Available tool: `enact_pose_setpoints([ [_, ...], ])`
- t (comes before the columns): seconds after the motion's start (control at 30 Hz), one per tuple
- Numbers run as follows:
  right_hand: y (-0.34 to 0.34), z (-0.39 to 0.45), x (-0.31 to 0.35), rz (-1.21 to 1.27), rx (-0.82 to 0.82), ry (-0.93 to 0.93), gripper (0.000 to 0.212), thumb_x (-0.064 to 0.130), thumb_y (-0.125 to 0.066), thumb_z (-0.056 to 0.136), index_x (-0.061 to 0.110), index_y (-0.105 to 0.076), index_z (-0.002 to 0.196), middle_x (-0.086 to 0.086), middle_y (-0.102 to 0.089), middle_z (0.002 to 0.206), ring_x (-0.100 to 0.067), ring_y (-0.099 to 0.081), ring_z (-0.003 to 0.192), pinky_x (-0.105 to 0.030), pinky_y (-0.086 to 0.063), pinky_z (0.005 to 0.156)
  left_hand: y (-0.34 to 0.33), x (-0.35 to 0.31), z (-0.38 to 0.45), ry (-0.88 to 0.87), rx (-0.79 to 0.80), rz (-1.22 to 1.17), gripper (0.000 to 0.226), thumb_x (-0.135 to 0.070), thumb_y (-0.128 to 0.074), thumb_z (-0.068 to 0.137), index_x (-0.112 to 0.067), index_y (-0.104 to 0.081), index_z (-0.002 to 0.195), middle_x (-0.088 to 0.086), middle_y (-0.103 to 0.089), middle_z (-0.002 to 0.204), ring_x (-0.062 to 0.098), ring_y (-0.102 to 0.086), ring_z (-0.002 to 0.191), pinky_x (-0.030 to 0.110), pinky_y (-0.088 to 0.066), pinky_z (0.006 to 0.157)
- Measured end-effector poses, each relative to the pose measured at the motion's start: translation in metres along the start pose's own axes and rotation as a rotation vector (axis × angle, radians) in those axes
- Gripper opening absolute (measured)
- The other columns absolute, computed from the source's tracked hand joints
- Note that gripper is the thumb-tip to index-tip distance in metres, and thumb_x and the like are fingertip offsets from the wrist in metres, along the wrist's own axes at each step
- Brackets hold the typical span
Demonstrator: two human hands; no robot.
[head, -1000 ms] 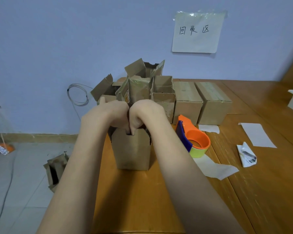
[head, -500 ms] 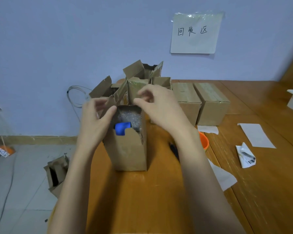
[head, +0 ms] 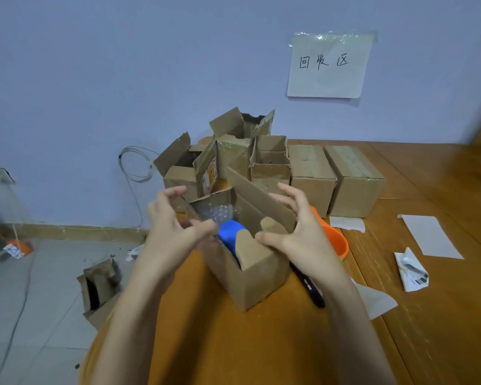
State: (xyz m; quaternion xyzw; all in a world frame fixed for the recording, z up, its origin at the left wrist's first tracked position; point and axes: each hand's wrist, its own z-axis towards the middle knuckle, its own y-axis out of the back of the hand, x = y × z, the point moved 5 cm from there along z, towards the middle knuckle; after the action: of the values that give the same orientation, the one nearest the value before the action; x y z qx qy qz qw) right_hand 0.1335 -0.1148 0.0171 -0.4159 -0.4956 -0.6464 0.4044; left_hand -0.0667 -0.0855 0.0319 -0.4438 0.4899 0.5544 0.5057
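Both hands are bent claw-like with the digits spread. The left hand (head: pixel 175 229) points its thumb into the mouth of the cardboard box (head: pixel 250 279) from the box's left side. The right hand (head: pixel 303 234) sets its thumb against a small rounded flap on the box's near right rim, with its bent fingers at the outer edge of the long flap (head: pixel 258 195). Whether either hand truly grips cardboard cannot be told. The box stands upright on the table (head: pixel 233 343), mouth up, flaps raised and one corner turned toward the wearer. Inside it a blue object (head: pixel 228 232) lies against bubble wrap (head: pixel 220 212); it is partly hidden, so its long axis is unclear. Bare wood lies open in front of the box. The table's curved edge is near on the box's left. A black pen (head: pixel 310 290) lies just beside the box's right wall, an orange tape dispenser (head: pixel 335 243) sits beyond the right hand, and opened boxes (head: pixel 233 154) crowd close behind.
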Motion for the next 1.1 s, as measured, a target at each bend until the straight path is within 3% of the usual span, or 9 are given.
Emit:
enact_pose_setpoints([
  [0.1, 0.004, 0.0, -0.007, -0.008, 0.028, -0.031, 0.08, 0.017, -0.082, 0.073, 0.037, -0.039, 0.138, 0.025, -0.046, 0.128, 0.006, -0.046, 0.115, -0.01, -0.042, 0.085, -0.004, 0.004, -0.003, -0.021, -0.072, -0.026, 0.088, -0.045, -0.083, 0.066, -0.028, -0.034, 0.137, -0.008, -0.038, 0.132, -0.001, -0.06, 0.085, 0.03, -0.057, 0.075],
  [0.17, 0.005, 0.001, -0.015, 0.031, 0.017, -0.059, 0.074, 0.017, -0.08, 0.075, 0.039, -0.043, 0.134, 0.021, -0.048, 0.132, -0.003, -0.048, 0.119, -0.022, -0.047, 0.092, 0.007, 0.013, 0.011, -0.087, -0.285, 0.026, 0.069, -0.055, -0.066, 0.079, -0.031, -0.037, 0.136, -0.01, -0.037, 0.132, -0.003, -0.052, 0.095, 0.029, -0.048, 0.089],
  [0.3, 0.0, 0.001, -0.018, 0.121, 0.033, 0.015, 0.063, 0.006, -0.076, 0.077, 0.042, -0.052, 0.123, 0.018, -0.057, 0.125, -0.008, -0.055, 0.118, -0.039, -0.049, 0.099, 0.005, 0.055, 0.048, 0.023, -0.179, -0.147, 0.031, -0.04, -0.037, 0.102, -0.03, -0.057, 0.123, -0.008, -0.061, 0.126, 0.009, -0.05, 0.123, 0.035, -0.034, 0.108],
  [0.4, -0.001, 0.004, -0.019, 0.178, 0.042, 0.081, 0.055, -0.003, -0.069, 0.08, 0.033, -0.056, 0.119, 0.018, -0.063, 0.114, -0.003, -0.06, 0.108, -0.033, -0.051, 0.095, -0.003, 0.068, 0.044, 0.016, -0.144, -0.273, 0.033, -0.035, -0.039, 0.101, -0.026, -0.07, 0.099, -0.004, -0.07, 0.112, 0.011, -0.06, 0.111, 0.028, -0.042, 0.093],
  [0.53, -0.004, 0.01, -0.02, 0.172, 0.081, 0.149, 0.049, -0.011, -0.062, 0.083, 0.023, -0.063, 0.117, 0.02, -0.065, 0.117, 0.003, -0.055, 0.116, -0.019, -0.047, 0.094, 0.007, 0.074, 0.031, -0.028, -0.274, -0.324, 0.027, -0.034, -0.047, 0.099, -0.017, -0.068, 0.101, -0.006, -0.065, 0.1, 0.003, -0.056, 0.092, 0.024, -0.04, 0.082],
  [0.63, -0.009, 0.017, -0.021, 0.171, 0.093, 0.2, 0.04, -0.013, -0.061, 0.082, 0.018, -0.07, 0.107, 0.01, -0.064, 0.126, -0.003, -0.051, 0.125, -0.029, -0.042, 0.103, 0.011, 0.074, 0.026, -0.121, -0.299, -0.217, 0.007, -0.026, -0.055, 0.097, -0.023, -0.062, 0.097, -0.007, -0.057, 0.091, 0.002, -0.051, 0.084, 0.023, -0.037, 0.077],
  [0.83, -0.009, 0.014, -0.027, 0.291, 0.054, 0.193, 0.033, 0.023, -0.053, 0.075, 0.015, -0.078, 0.095, -0.001, -0.065, 0.116, -0.009, -0.049, 0.127, -0.038, -0.037, 0.108, 0.008, 0.07, 0.026, -0.243, -0.334, -0.025, 0.034, -0.014, -0.054, 0.096, -0.034, -0.055, 0.124, -0.006, -0.052, 0.12, 0.012, -0.051, 0.111, 0.028, -0.043, 0.093],
  [0.97, -0.013, 0.012, -0.032, 0.201, 0.021, 0.169, 0.014, 0.017, -0.064, 0.088, 0.014, -0.077, 0.084, 0.004, -0.063, 0.109, -0.004, -0.052, 0.12, -0.032, -0.037, 0.104, 0.004, 0.058, 0.03, -0.38, -0.295, 0.127, 0.042, 0.002, -0.046, 0.095, -0.029, -0.068, 0.114, -0.015, -0.052, 0.132, 0.002, -0.045, 0.125, 0.024, -0.043, 0.099],
  [1.1, -0.013, 0.01, -0.028, -0.017, 0.014, 0.173, 0.007, 0.016, -0.072, 0.085, 0.021, -0.076, 0.087, 0.013, -0.06, 0.108, -0.003, -0.052, 0.113, -0.021, -0.037, 0.098, 0.005, 0.059, 0.035, -0.408, -0.232, 0.182, 0.045, 0.005, -0.042, 0.09, -0.025, -0.076, 0.088, -0.012, -0.07, 0.11, -0.001, -0.057, 0.114, 0.023, -0.041, 0.102],
])
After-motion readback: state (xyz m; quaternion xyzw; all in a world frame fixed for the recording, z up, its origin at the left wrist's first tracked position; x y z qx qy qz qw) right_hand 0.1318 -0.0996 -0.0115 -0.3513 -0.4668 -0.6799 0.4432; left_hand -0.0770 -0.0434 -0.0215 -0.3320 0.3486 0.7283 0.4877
